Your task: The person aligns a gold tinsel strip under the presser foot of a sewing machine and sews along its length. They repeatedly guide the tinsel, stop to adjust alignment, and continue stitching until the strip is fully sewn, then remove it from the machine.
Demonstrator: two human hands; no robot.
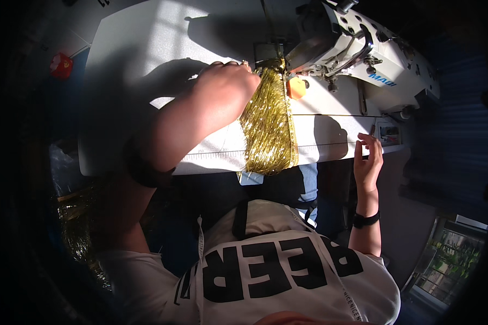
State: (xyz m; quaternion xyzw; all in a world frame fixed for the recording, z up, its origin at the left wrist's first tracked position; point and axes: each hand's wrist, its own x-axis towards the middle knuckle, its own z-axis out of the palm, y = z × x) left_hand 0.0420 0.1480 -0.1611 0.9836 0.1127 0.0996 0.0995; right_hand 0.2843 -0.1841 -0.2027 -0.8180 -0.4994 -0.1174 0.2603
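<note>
A band of gold tinsel fringe [268, 122] lies across the white table of a sewing machine [349, 57], its far end near the needle area and its near end hanging over the front edge. My left hand [232, 85] is curled at the fringe's upper left side; its fingertips are hidden, so whether it grips the fringe cannot be told. My right hand [368, 158] is raised by the table's front right edge, fingers bent, thumb apart from them, near a slim brown-tipped tool [373, 129]. An orange piece [297, 88] sits beside the fringe near the needle.
A printed ruler scale [329, 144] runs along the table's front. A recessed tray [389, 134] with small items lies at the right end. More tinsel [77, 227] hangs at the lower left. A red object [61, 65] is beyond the table's left edge.
</note>
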